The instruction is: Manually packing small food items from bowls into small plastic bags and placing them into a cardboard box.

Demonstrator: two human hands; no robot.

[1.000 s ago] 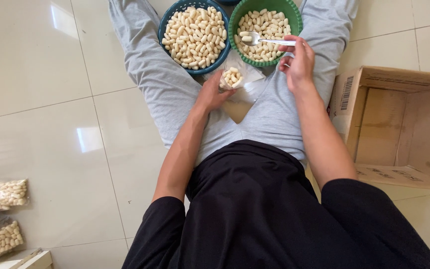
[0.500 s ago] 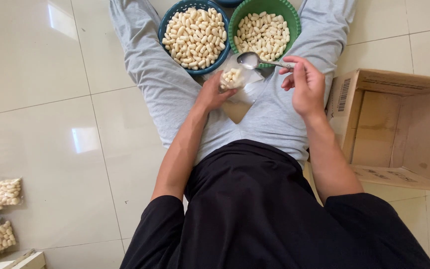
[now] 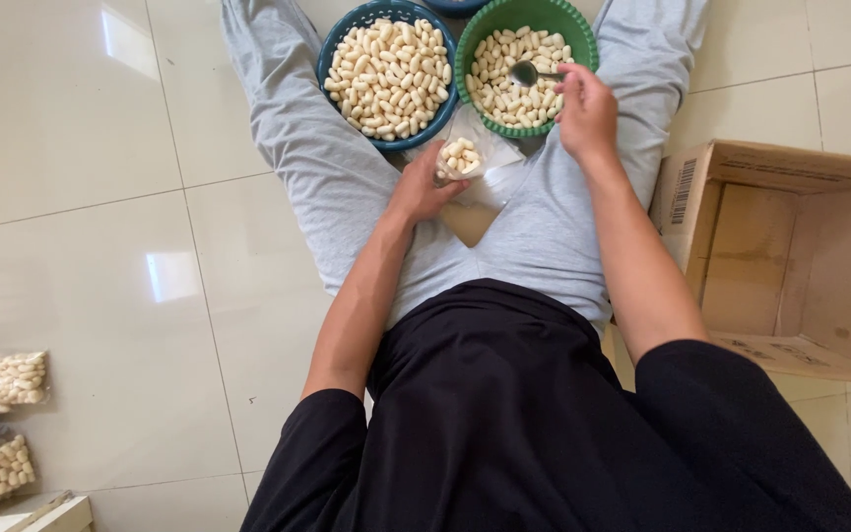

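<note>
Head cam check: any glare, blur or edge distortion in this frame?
Head view: window glare patches on the glossy floor tiles, soft daylight, faint shadows. Sharp on the left hand holding the clear bag and the right hand with the spoon. Wide-angle bending shows at the cardboard box.

Head-worn view, steeply downward, close.
</note>
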